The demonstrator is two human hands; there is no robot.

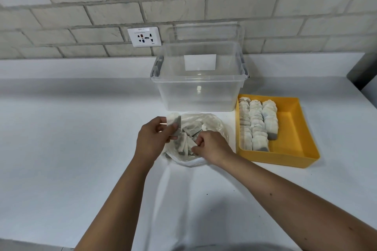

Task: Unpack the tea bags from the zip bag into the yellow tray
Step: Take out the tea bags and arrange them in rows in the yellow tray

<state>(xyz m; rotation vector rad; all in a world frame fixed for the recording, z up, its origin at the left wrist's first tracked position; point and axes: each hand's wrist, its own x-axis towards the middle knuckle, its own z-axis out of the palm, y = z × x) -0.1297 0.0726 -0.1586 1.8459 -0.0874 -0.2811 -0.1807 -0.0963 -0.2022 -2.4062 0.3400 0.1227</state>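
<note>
A clear zip bag (pixel 212 124) lies on the white counter, holding several loose tea bags (pixel 192 128). My left hand (pixel 152 139) grips a small stack of tea bags (pixel 173 123) just above the bag's left side. My right hand (pixel 212 146) reaches into the bag's mouth with its fingers pinched on a tea bag (pixel 188 144). To the right stands the yellow tray (pixel 293 128), with three rows of tea bags (pixel 257 124) packed along its left half.
A clear plastic storage box (pixel 200 87) stands behind the zip bag, touching the tray's far left corner. A wall socket (pixel 144 36) sits on the brick wall. A dark object (pixel 363 71) is at the far right edge.
</note>
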